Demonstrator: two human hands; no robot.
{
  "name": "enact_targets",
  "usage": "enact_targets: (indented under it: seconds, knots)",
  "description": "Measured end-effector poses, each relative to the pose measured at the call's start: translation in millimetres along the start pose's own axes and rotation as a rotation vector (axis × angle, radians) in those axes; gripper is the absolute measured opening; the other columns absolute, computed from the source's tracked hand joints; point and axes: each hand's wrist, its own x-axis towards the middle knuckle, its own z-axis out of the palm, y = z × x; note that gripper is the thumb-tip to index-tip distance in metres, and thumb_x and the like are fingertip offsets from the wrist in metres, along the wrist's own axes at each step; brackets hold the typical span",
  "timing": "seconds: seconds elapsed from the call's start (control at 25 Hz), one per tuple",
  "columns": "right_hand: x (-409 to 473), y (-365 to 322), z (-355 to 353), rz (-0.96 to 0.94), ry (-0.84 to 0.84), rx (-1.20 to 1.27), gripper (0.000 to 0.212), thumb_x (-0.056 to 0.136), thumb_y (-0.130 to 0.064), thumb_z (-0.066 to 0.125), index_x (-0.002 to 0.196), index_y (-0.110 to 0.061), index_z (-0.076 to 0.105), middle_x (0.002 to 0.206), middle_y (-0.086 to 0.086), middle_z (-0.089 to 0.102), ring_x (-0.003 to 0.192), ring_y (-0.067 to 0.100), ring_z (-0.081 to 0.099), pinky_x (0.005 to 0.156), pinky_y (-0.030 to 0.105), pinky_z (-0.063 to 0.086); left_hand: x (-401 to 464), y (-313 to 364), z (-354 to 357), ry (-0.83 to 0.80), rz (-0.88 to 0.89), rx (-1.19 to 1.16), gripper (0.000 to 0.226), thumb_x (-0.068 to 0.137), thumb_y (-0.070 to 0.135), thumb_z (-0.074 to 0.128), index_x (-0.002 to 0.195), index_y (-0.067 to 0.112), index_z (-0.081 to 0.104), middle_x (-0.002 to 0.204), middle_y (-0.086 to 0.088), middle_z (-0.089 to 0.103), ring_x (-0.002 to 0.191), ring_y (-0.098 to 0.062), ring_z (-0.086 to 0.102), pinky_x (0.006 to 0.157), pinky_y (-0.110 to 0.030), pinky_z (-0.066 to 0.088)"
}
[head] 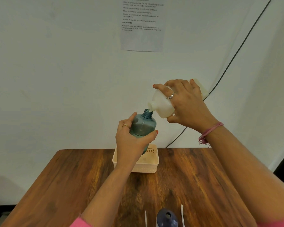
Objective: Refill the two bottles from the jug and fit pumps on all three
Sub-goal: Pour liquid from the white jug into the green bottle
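Table (72,174) is wood, w/ a white backdrop behind it. Left hand (131,140) holds the blue bottle (143,124) up above the basket (147,166); fingers curl round the lower body from the left, thumb tip presses its right side. Ring on one finger. Bottle is see-through, near upright w/ a slight tilt, cap off, open neck at top. Basket is pale, slotted, sits on the table near the far edge, just below the bottle.

A printed sheet (142,25) hangs on the backdrop above.

Jug (162,104), white, is tipped on its side, spout pointing down-left and right at the bottle's mouth, about touching the rim. Can't tell if liquid is flowing. Right hand (187,104) grips the jug from above: fingers spread over the top, thumb under the body. Ring on one finger, pink thread band at the wrist.

At the near edge, btw the forearms, a dark blue bottle (167,217) w/ open top, a thin white tube (145,218) on its left & another (182,215) on its right. A dark cable (236,53) runs diagonally down the backdrop at right.
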Motion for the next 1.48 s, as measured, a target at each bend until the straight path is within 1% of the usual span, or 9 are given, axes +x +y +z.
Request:
enact_targets:
  seconds: [0.16, 0.64, 0.88, 0.96, 1.08, 1.16, 1.28, 1.36, 1.48]
  knots:
    - [-0.4, 0.9, -0.1, -0.001, 0.002, -0.003, 0.102, 0.053, -0.028, 0.085, 0.139, -0.03, 0.029, 0.127, 0.012, 0.051, 0.119, 0.035, 0.047, 0.099, 0.067, 0.03, -0.3, 0.9, 0.9, 0.004, -0.002, 0.0, 0.081, 0.062, 0.024, 0.088, 0.133, 0.025, 0.049, 0.116, 0.007, 0.05, 0.099, 0.002, 0.051, 0.073, 0.001, 0.044]
    - [-1.8, 3.4, 0.9, -0.001, -0.013, -0.01, 0.103, 0.053, -0.028, 0.085, 0.139, -0.031, 0.027, 0.128, 0.012, 0.051, 0.119, 0.035, 0.046, 0.099, 0.067, 0.03, -0.3, -1.0, 4.3, 0.005, -0.012, -0.007, 0.081, 0.061, 0.025, 0.088, 0.133, 0.025, 0.05, 0.115, 0.007, 0.051, 0.101, -0.001, 0.053, 0.076, -0.001, 0.046]
    - [-2.7, 4.0, 5.0, 0.015, -0.028, 0.008, 0.102, 0.055, -0.03, 0.084, 0.14, -0.03, 0.028, 0.129, 0.012, 0.05, 0.12, 0.034, 0.045, 0.1, 0.066, 0.03, -0.7, -2.2, 4.0, 0.011, -0.022, -0.018, 0.082, 0.061, 0.026, 0.088, 0.133, 0.025, 0.049, 0.115, 0.008, 0.052, 0.104, -0.002, 0.054, 0.082, -0.012, 0.052]
    - [-3.3, 3.4, 6.9, 0.029, -0.032, 0.03, 0.103, 0.055, -0.03, 0.084, 0.141, -0.03, 0.028, 0.128, 0.012, 0.05, 0.12, 0.034, 0.045, 0.099, 0.065, 0.032, -0.7, -2.5, 4.1, 0.013, -0.025, -0.017, 0.082, 0.061, 0.026, 0.088, 0.133, 0.024, 0.05, 0.115, 0.008, 0.052, 0.104, -0.002, 0.054, 0.081, -0.013, 0.052]
    - [-4.7, 2.0, 8.1, 0.062, -0.055, 0.075, 0.104, 0.054, -0.03, 0.084, 0.143, -0.029, 0.03, 0.129, 0.012, 0.049, 0.119, 0.033, 0.045, 0.099, 0.063, 0.034, -0.4, -3.7, 4.2, 0.014, -0.04, -0.027, 0.082, 0.06, 0.026, 0.088, 0.133, 0.024, 0.05, 0.115, 0.008, 0.052, 0.102, -0.001, 0.054, 0.079, -0.01, 0.051]
    - [-5.8, 0.3, 8.5, 0.089, -0.077, 0.115, 0.105, 0.054, -0.03, 0.084, 0.144, -0.029, 0.03, 0.13, 0.011, 0.047, 0.119, 0.032, 0.044, 0.099, 0.06, 0.035, -0.5, -4.5, 3.9, 0.011, -0.048, -0.022, 0.082, 0.061, 0.027, 0.088, 0.133, 0.025, 0.049, 0.116, 0.008, 0.053, 0.102, -0.002, 0.055, 0.078, -0.013, 0.053]
    - [-9.3, -2.3, 10.0, 0.137, -0.098, 0.203, 0.106, 0.054, -0.03, 0.083, 0.145, -0.031, 0.029, 0.13, 0.009, 0.046, 0.118, 0.03, 0.043, 0.1, 0.056, 0.035, -0.3, -6.4, 4.1, 0.011, -0.053, -0.013, 0.082, 0.061, 0.028, 0.088, 0.133, 0.025, 0.049, 0.117, 0.008, 0.053, 0.104, -0.008, 0.055, 0.082, -0.021, 0.054]
    - [-12.5, -3.7, 12.2, 0.16, -0.096, 0.255, 0.105, 0.054, -0.03, 0.082, 0.144, -0.032, 0.029, 0.128, 0.007, 0.046, 0.117, 0.028, 0.042, 0.1, 0.054, 0.036, -0.7, -7.9, 4.9, 0.013, -0.061, -0.009, 0.083, 0.06, 0.029, 0.088, 0.134, 0.025, 0.05, 0.118, 0.008, 0.053, 0.106, -0.01, 0.055, 0.084, -0.025, 0.055]
    - [-17.5, -5.3, 17.1, 0.197, -0.121, 0.328, 0.105, 0.055, -0.031, 0.082, 0.145, -0.032, 0.027, 0.129, 0.006, 0.044, 0.118, 0.026, 0.041, 0.097, 0.047, 0.038, -1.1, -10.1, 5.4, 0.011, -0.07, -0.002, 0.082, 0.061, 0.031, 0.088, 0.133, 0.026, 0.049, 0.118, 0.009, 0.054, 0.107, -0.011, 0.055, 0.084, -0.025, 0.055]
